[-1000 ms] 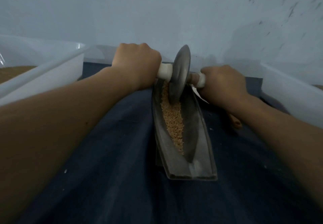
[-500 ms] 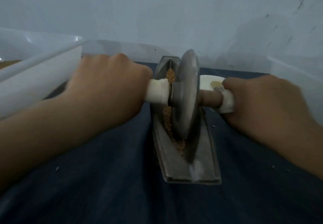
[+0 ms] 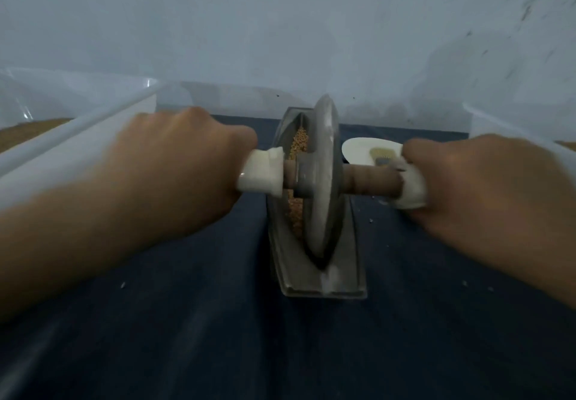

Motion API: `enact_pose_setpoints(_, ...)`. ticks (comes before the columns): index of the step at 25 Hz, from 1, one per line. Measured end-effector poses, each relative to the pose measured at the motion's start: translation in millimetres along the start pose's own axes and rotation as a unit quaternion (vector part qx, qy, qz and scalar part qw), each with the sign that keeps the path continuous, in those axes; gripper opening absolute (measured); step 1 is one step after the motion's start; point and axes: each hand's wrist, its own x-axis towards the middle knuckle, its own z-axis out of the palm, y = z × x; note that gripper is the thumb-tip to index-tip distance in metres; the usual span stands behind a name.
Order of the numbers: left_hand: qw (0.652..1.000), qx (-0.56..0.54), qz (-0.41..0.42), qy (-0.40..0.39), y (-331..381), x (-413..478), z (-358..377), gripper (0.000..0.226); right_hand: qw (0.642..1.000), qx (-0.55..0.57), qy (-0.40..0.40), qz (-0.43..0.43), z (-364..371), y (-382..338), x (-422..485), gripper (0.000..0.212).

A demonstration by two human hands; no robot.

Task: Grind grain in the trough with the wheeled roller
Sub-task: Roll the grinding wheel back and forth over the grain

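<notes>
The left hand (image 3: 174, 175) and right hand (image 3: 486, 187) each grip a wrapped handle of the wheeled roller (image 3: 325, 165), its disc standing in the trough (image 3: 349, 278) amid grain (image 3: 300, 142). A white left bin (image 3: 78, 156) and right bin (image 3: 514, 125) flank it; a white dish (image 3: 358, 151) lies beyond the right hand.

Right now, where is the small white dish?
In the head view the white dish lies on the dark cloth, right of the trough, just beyond the right handle of the roller and next to the right hand.

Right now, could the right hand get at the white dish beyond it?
Probably yes: the white dish lies past the right hand, nothing between them. But that hand grips the roller handle and must release first.
</notes>
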Motion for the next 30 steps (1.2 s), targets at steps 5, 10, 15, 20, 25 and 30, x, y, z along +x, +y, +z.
enact_pose_setpoints(5, 0.998, -0.009, -0.057, -0.025, -6, 19, 43, 0.021, 0.998, -0.05, -0.008, 0.027, 32, 5, 22, 0.029)
enact_pose_setpoints(10, 0.983, -0.031, -0.157, -0.09, 3, 82, 59, 0.011, 0.98, -0.09, -0.123, 0.126, 51, 7, 104, 0.01)
enact_pose_setpoints(15, 0.998, -0.009, -0.028, -0.064, 2, 25, 15, 0.011, 0.994, -0.047, -0.089, 0.041, 5, -7, 26, 0.008)
enact_pose_setpoints(20, 1.0, -0.011, 0.0, 0.01, 6, 15, 12, 0.022, 0.996, -0.044, -0.07, 0.027, 16, -3, 7, 0.027)
enact_pose_setpoints(25, 0.992, 0.034, -0.11, -0.054, 17, 86, 47, 0.013, 0.987, -0.03, -0.105, 0.118, 61, -7, 87, 0.014)
enact_pose_setpoints(30, 0.992, 0.011, -0.043, -0.119, 15, 57, 15, 0.012, 0.989, -0.047, -0.131, 0.051, 19, -13, 53, 0.026)
